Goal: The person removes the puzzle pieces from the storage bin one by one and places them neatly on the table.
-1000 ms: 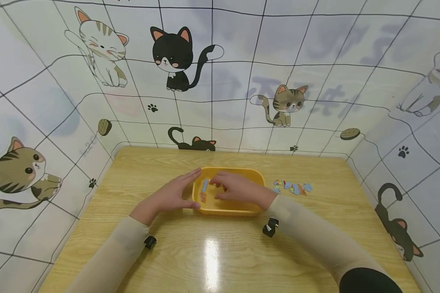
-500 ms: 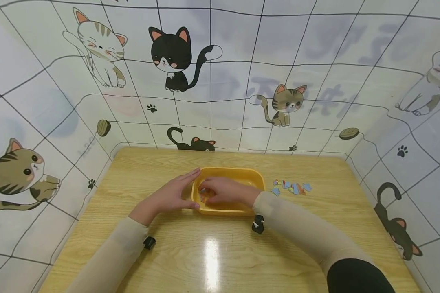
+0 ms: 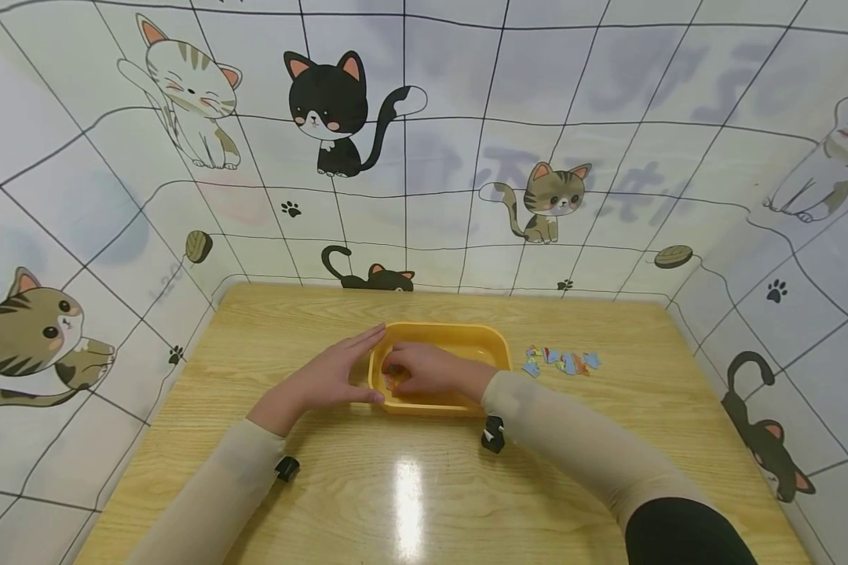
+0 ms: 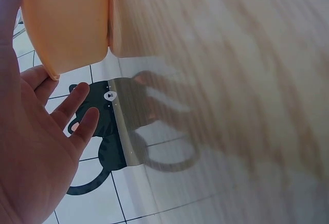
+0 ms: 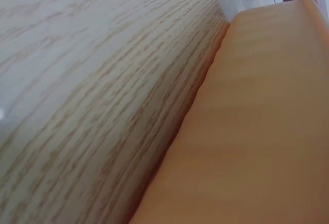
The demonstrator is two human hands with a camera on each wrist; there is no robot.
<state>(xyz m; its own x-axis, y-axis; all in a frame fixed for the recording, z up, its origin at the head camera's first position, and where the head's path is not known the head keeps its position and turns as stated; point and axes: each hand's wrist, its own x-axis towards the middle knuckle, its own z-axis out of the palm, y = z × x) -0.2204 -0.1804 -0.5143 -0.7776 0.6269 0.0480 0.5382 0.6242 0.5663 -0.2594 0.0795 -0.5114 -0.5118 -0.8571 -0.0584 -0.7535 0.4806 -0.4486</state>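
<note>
A yellow plastic tray (image 3: 466, 409) stands on the wooden table. My left hand (image 3: 321, 379) spans its left end, thumb and fingers spread and touching the rim; in the left wrist view the fingers (image 4: 77, 100) are stretched out by the tray's wall (image 4: 67, 23). My right hand (image 3: 434, 371) reaches down into the tray's left end with bent fingers. Beside its thumb shows a bit of a small flat orange piece (image 3: 389, 384). Its fingertips are hidden, so I cannot tell whether they pinch a piece. The right wrist view shows only the tray's outer side (image 5: 247, 111) and the table.
Several small flat pieces (image 3: 568, 363), blue, orange, yellow and red, lie in a loose row on the table right of the tray. A cat-print sheet (image 3: 452, 157) closes off the back and both sides of the wooden table (image 3: 339, 486).
My right hand has moved left and down inside the tray, over the blue and orange pieces at its left end, and its fingers have drawn together. The left hand stays at the rim.
</note>
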